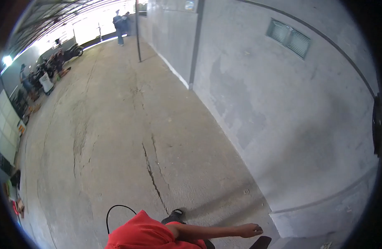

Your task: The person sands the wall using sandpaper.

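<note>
My right hand [251, 230] reaches out to the right at the bottom of the view, at the end of a bare forearm, above the floor by the wall. Its fingers look curled in; whether anything is inside them I cannot make out. Just below it, at the frame's lower edge, a dark flat-looking thing [261, 242] shows in part, and I cannot tell its kind or whether the hand touches it. The red shirt [145, 232] I wear fills the bottom middle, with a black cable [120, 206] looping beside it. One dark shoe [177, 213] is on the floor. My left hand is out of sight.
A cracked concrete floor [116, 124] runs ahead along a grey wall [257, 103] on the right. A thin post [138, 37] stands near it. Two people [119, 27] are at the far end. Parked motorcycles [70, 53] and another person [25, 79] line the left side.
</note>
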Demonstrator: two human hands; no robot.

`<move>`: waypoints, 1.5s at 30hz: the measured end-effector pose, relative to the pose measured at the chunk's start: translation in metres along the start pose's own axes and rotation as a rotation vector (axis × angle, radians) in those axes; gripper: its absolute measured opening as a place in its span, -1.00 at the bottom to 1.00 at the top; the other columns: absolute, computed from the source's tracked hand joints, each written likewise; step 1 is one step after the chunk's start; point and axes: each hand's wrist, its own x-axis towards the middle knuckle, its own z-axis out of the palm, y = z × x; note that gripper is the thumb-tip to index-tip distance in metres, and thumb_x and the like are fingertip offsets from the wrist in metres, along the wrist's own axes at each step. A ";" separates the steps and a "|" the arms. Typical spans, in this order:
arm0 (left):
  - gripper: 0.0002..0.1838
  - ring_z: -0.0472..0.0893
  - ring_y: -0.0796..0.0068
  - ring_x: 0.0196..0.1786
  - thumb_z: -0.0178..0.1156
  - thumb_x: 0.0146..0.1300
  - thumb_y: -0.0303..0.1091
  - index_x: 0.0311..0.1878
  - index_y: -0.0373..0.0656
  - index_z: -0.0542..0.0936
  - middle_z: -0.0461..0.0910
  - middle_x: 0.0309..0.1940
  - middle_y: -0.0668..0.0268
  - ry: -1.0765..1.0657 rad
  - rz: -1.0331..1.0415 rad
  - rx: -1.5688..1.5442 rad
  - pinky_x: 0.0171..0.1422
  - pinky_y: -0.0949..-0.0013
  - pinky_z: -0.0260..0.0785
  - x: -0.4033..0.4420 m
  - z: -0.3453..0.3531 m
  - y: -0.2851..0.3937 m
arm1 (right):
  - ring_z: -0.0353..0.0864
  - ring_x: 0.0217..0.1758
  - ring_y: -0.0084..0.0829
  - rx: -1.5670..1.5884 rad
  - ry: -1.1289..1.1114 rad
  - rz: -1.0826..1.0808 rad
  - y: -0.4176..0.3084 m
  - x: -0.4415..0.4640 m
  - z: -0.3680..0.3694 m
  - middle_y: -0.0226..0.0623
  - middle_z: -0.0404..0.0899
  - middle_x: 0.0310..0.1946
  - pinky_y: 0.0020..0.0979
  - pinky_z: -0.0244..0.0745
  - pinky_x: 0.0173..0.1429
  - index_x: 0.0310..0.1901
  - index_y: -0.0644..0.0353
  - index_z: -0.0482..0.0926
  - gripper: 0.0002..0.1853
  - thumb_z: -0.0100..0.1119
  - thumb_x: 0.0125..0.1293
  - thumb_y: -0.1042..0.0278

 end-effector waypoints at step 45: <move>-0.61 0.53 0.47 -0.25 -0.12 0.35 -0.03 0.02 -0.13 0.42 0.53 -0.15 0.27 -0.196 -0.047 -0.214 -0.17 0.41 0.30 0.658 0.169 -0.002 | 0.37 0.11 -0.48 0.591 0.988 -0.445 -0.146 0.413 -0.193 -0.33 0.42 0.08 -0.43 0.20 0.21 0.20 0.22 0.32 -0.43 -0.09 0.34 -0.07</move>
